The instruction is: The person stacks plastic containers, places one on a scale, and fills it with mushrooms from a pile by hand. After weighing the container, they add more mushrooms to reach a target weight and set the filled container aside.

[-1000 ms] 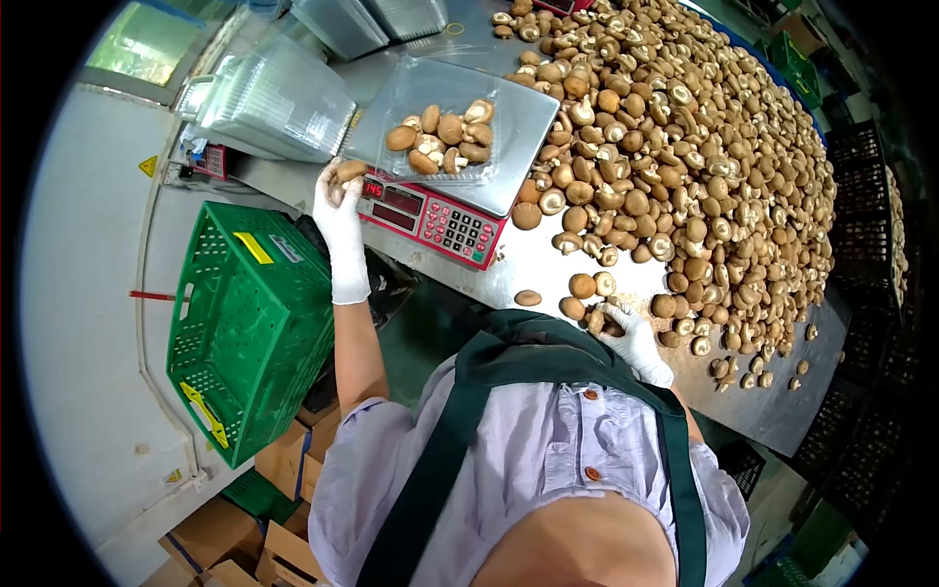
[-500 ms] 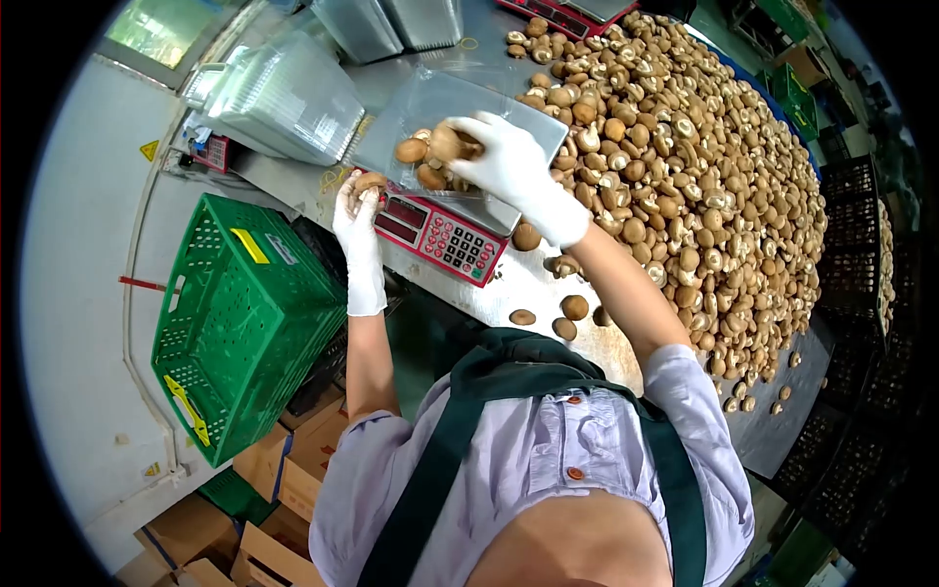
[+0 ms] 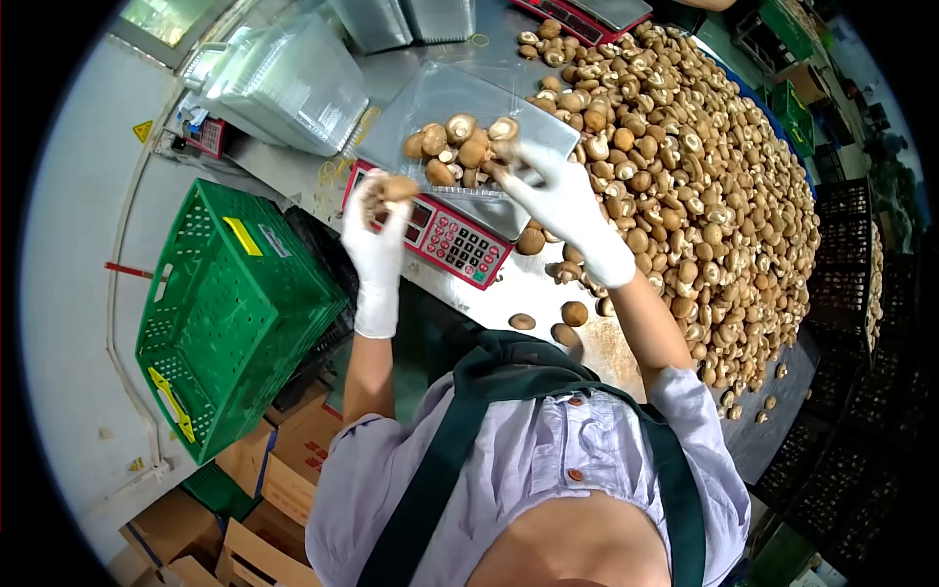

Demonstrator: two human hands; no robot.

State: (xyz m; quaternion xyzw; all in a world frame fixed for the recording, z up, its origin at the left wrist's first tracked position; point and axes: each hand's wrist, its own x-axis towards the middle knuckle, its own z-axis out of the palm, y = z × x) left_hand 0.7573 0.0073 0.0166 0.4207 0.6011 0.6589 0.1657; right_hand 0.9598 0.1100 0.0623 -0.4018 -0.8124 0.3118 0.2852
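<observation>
A white-gloved left hand, my left hand (image 3: 375,249), holds a brown mushroom (image 3: 396,188) between thumb and fingers, at the near left corner of the red scale (image 3: 455,245). On the scale's pan sits a clear plastic tray (image 3: 391,147) with several brown-capped mushrooms (image 3: 473,154) in it, some showing pale undersides. My right hand (image 3: 567,201), also gloved in white, is at the tray's right side with thumb and fingers apart. Its fingertips are blurred beside the mushrooms at that edge; I see nothing clearly gripped.
A large mushroom heap (image 3: 694,205) covers the table's right side. Stacked clear trays (image 3: 284,88) stand at the back left. A green crate (image 3: 235,313) is at the left, above cardboard boxes (image 3: 293,460). Another red scale (image 3: 587,20) lies at the back. Loose mushrooms (image 3: 574,313) lie near me.
My right hand has moved right from over the tray, its fingers spreading. More mushrooms show in the tray. My left hand has shifted slightly right, still holding its mushroom.
</observation>
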